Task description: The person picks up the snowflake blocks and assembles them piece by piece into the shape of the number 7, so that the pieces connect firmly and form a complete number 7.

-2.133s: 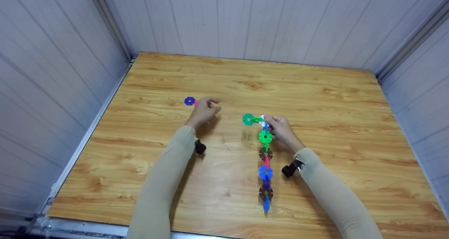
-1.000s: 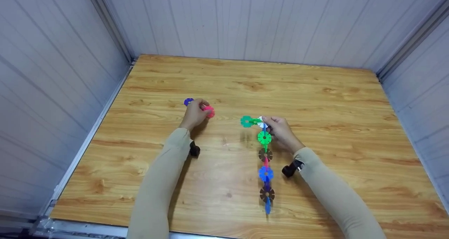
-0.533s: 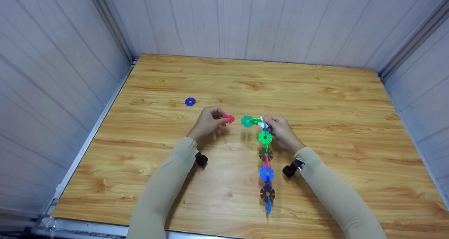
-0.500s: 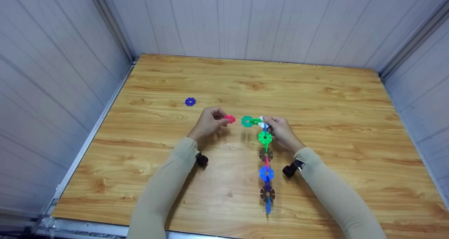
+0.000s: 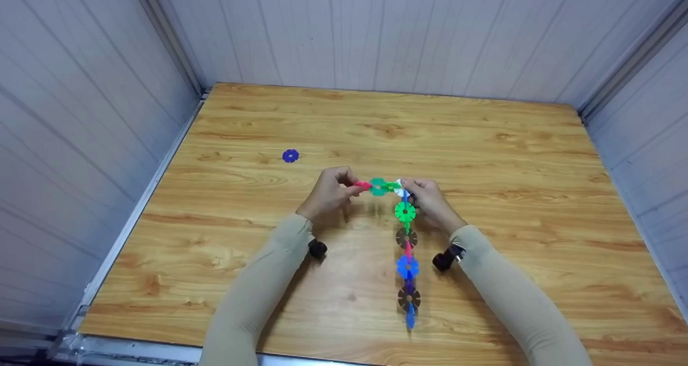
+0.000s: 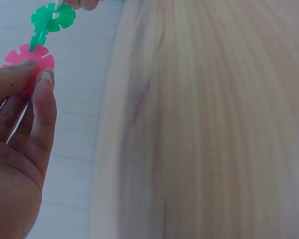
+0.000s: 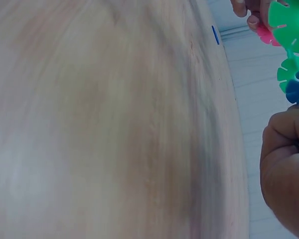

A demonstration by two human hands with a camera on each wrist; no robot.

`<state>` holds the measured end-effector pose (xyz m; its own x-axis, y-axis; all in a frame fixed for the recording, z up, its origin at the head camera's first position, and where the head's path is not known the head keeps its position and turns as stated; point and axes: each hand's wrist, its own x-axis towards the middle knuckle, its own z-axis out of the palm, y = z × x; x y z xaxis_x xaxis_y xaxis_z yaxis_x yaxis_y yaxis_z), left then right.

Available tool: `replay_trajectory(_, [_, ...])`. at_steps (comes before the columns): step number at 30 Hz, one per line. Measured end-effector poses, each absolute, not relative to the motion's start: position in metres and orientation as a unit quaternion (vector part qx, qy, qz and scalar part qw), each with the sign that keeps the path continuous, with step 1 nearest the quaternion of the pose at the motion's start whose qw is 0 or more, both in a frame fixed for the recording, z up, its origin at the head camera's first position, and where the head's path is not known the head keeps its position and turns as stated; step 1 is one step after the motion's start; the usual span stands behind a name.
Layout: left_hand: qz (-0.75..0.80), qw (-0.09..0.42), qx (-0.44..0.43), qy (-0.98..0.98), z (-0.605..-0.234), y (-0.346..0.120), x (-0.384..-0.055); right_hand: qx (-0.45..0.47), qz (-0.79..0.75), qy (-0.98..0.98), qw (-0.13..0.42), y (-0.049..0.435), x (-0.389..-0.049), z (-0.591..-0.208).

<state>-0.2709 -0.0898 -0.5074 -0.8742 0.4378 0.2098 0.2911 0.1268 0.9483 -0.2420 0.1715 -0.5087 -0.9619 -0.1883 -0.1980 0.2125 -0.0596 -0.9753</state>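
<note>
My left hand [image 5: 330, 193] pinches a pink interlocking disc [image 5: 363, 186] between thumb and fingers. The disc's edge meets the teal disc [image 5: 378, 187] that ends a chain of slotted plastic discs; in the left wrist view, the pink disc [image 6: 44, 59] touches the teal one's edge. Whether the slots are fully engaged I cannot tell. With thumb and fingers my right hand [image 5: 436, 203] grips the chain at the white disc [image 5: 400, 187], at its corner. From there the chain runs toward me through a green disc [image 5: 405, 212], a brown disc [image 5: 407, 238] and several others.
A loose dark blue disc [image 5: 291, 156] lies on the wooden table [image 5: 484, 140], left of and beyond the hands. Pale panel walls [image 5: 355, 38] stand at the back and both sides. Small black cameras [image 5: 317, 249] hang at the wrists.
My left hand has picked the pink disc up from beside the dark blue one and carried it right, against the teal disc. The right hand has stayed in place, holding the chain.
</note>
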Motion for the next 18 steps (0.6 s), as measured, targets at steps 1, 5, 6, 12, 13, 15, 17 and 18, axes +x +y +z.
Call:
replay_trajectory(1, [0.616,0.058,0.244,0.747,-0.507,-0.089,-0.270,0.003,-0.726,0.674,0.137,0.171,-0.242,-0.508])
replay_trajectory(5, [0.623,0.053,0.251,0.739,-0.505,-0.087,-0.269,-0.015,-0.718,0.684,0.131,0.169,-0.242,-0.507])
replay_trajectory(6, [0.621,0.051,0.254,0.740,-0.505,-0.086,-0.269,-0.020,-0.717,0.685,0.130,0.168,-0.242,-0.507])
replay_trajectory(12, [0.615,0.048,0.260,0.743,-0.505,-0.081,-0.268,-0.032,-0.710,0.693,0.116,0.166,-0.242,-0.504])
replay_trajectory(13, [0.617,0.048,0.258,0.742,-0.505,-0.081,-0.267,-0.035,-0.706,0.698,0.115,0.166,-0.242,-0.504])
replay_trajectory(15, [0.619,0.048,0.253,0.742,-0.504,-0.079,-0.267,-0.038,-0.696,0.708,0.115,0.167,-0.242,-0.504])
replay_trajectory(17, [0.617,0.049,0.256,0.742,-0.503,-0.078,-0.267,-0.038,-0.686,0.718,0.113,0.168,-0.242,-0.503])
replay_trajectory(18, [0.613,0.048,0.258,0.745,-0.503,-0.078,-0.267,-0.036,-0.684,0.720,0.114,0.170,-0.241,-0.503])
